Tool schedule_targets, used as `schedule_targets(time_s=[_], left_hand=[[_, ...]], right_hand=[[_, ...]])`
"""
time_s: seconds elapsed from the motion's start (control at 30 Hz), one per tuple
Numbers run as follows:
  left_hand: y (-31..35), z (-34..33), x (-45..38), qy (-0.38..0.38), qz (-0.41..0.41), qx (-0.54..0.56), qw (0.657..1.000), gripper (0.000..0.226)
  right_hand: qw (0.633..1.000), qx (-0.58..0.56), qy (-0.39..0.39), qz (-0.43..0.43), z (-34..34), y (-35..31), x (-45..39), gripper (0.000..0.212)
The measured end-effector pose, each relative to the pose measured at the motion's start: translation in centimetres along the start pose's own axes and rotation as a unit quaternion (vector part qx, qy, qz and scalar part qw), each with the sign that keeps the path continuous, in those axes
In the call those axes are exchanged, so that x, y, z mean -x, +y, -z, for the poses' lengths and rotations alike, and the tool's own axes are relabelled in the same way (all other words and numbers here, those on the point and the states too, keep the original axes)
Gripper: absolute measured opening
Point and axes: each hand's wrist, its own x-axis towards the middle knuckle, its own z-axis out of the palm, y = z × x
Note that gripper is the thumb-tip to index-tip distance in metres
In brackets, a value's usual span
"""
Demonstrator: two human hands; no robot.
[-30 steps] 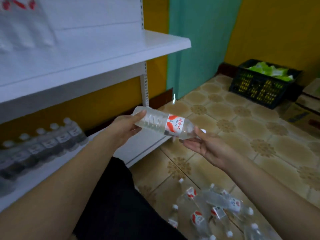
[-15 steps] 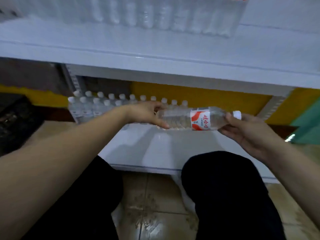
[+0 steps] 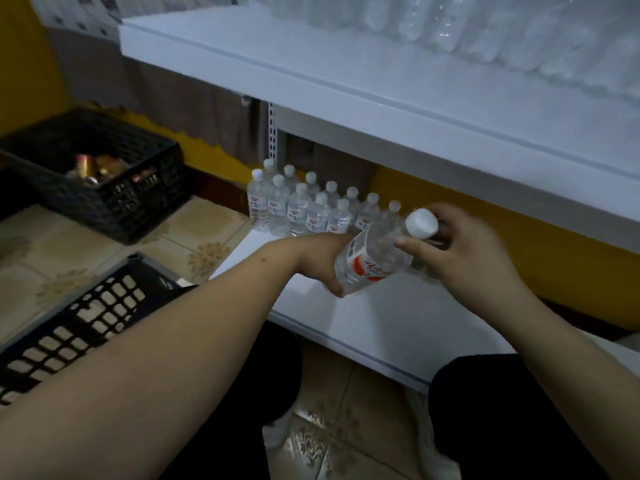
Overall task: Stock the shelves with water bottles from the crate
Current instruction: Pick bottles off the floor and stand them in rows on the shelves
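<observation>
Both hands were on one water bottle (image 3: 372,259), tilted, cap toward the camera, above the bottom shelf (image 3: 398,327). Left hand (image 3: 320,261) gripped the base end, fingers curled underneath. Right hand (image 3: 460,247) pinched the neck, thumb just below the white cap (image 3: 421,223). Stocked bottles (image 3: 311,209) stood just beyond the left fingers. Black crate (image 3: 69,327) sat well left.

The left hand (image 3: 322,261) hides the base of the water bottle (image 3: 377,252), and its fingers lie out of sight behind it. Above the lower shelf (image 3: 381,327), the upper shelf's bottles (image 3: 485,26) are blurred and cut off by the top edge. The far crate's (image 3: 104,188) contents are too dim to identify.
</observation>
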Motion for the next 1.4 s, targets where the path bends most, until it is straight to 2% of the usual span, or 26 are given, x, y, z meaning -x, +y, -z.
schedule_targets(time_s=[0.2, 0.27, 0.4, 0.5, 0.63, 0.7, 0.83, 0.9, 1.0, 1.1, 1.17, 1.23, 1.4], left_hand=[[0.6, 2.0, 6.5, 0.120, -0.002, 0.064, 0.991, 0.070], [1.7, 3.0, 9.2, 0.167, -0.003, 0.102, 0.981, 0.065], [5.5, 7.0, 13.8, 0.207, -0.012, 0.122, 0.971, 0.059], [9.3, 11.2, 15.9, 0.235, -0.032, 0.104, 0.966, 0.066], [13.6, 15.9, 16.7, 0.255, -0.047, 0.103, 0.960, 0.069], [14.9, 17.7, 16.5, 0.263, -0.076, 0.122, 0.954, 0.062], [15.8, 20.5, 15.1, 0.254, -0.098, 0.145, 0.951, 0.046], [15.0, 21.4, 13.3, 0.267, -0.057, 0.103, 0.956, 0.057], [12.5, 21.8, 9.5, 0.296, 0.034, -0.027, 0.954, 0.074], [9.7, 22.3, 5.8, 0.318, 0.088, -0.114, 0.937, 0.065], [7.9, 23.4, 3.6, 0.355, 0.089, -0.115, 0.923, 0.063], [6.5, 25.0, 1.5, 0.384, 0.102, -0.097, 0.913, 0.070], [4.2, 27.2, -3.3, 0.408, 0.189, -0.094, 0.888, 0.085]], right_hand=[[0.992, 0.014, 0.001, 0.123, 0.2, -6.9, 0.1, 0.033], [0.988, 0.001, -0.004, 0.157, 1.2, -9.5, 0.4, 0.040], [0.990, -0.072, 0.005, 0.123, 3.6, -14.4, -0.2, 0.074], [0.987, -0.118, 0.053, 0.092, 6.3, -17.4, -0.9, 0.084], [0.986, -0.084, 0.069, 0.129, 9.4, -19.7, -1.8, 0.073], [0.989, -0.045, 0.051, 0.130, 9.8, -20.0, -2.3, 0.065], [0.991, -0.075, 0.049, 0.098, 10.3, -19.4, -4.5, 0.062], [0.991, -0.087, 0.067, 0.082, 10.4, -18.9, -6.5, 0.060], [0.987, -0.102, 0.115, 0.050, 9.7, -17.3, -10.3, 0.060], [0.983, -0.106, 0.148, 0.025, 8.1, -15.5, -14.8, 0.067], [0.982, -0.097, 0.159, 0.027, 7.0, -15.0, -17.7, 0.067], [0.982, -0.101, 0.157, 0.027, 5.9, -15.0, -20.6, 0.067], [0.983, -0.110, 0.137, 0.044, 3.7, -15.1, -27.8, 0.066]])
